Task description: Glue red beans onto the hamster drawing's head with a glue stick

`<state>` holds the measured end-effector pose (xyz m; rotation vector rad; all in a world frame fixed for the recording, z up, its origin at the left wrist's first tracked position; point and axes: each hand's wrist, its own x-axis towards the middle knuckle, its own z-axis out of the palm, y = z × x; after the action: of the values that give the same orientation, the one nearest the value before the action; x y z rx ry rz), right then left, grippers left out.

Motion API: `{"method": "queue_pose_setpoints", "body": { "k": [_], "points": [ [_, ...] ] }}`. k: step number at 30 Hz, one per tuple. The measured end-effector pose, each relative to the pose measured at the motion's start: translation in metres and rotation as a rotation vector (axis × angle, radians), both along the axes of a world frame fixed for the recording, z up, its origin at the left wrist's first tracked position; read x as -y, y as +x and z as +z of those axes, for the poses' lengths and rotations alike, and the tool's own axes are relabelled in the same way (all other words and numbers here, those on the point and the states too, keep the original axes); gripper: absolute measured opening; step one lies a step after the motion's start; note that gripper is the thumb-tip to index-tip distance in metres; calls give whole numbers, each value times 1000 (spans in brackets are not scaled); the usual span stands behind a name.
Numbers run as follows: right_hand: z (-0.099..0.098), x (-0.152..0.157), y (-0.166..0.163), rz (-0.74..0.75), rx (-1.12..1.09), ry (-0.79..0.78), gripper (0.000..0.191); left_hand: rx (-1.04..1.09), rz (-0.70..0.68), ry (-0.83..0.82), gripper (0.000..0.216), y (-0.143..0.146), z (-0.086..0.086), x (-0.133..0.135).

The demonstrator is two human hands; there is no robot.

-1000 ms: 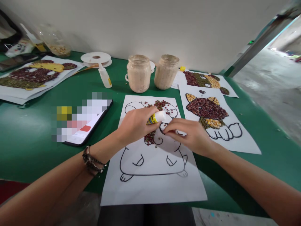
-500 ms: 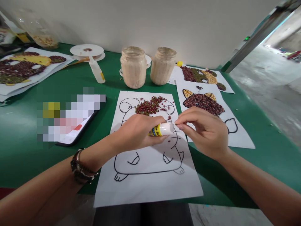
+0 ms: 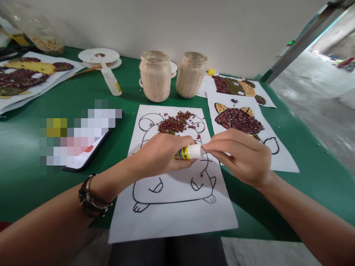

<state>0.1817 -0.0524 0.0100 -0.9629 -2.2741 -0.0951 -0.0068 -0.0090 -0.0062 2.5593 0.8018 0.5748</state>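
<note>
The green table (image 3: 313, 184) spreads under the grip; the sheet (image 3: 172, 225) lies directly below it; the bean picture (image 3: 241, 120), just right, is partly hidden by the right hand (image 3: 241, 157); the left hand (image 3: 162, 152) is wrapped round the glue (image 3: 189, 152), above the sheet; the right thumb and forefinger press together at its white end, whether on anything I cannot tell; the phone (image 3: 90, 146) lies left; two jars (image 3: 156, 79) stand beyond; beans (image 3: 172, 124) heap just past the left hand.
</note>
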Motion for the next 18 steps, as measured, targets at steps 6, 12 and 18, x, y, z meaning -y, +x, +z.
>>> {"method": "queue_pose_setpoints", "body": {
  "k": [6, 12, 18],
  "points": [
    [-1, 1, 2, 20, 66, 54, 21, -29, 58, 47, 12, 0, 0, 1],
    [0, 1, -3, -18, -4, -37, 13, -100, 132, 248, 13, 0, -1, 2],
    [1, 0, -11, -38, -277, -379, 9, -139, 143, 352, 15, 0, -3, 1]
  ]
}}
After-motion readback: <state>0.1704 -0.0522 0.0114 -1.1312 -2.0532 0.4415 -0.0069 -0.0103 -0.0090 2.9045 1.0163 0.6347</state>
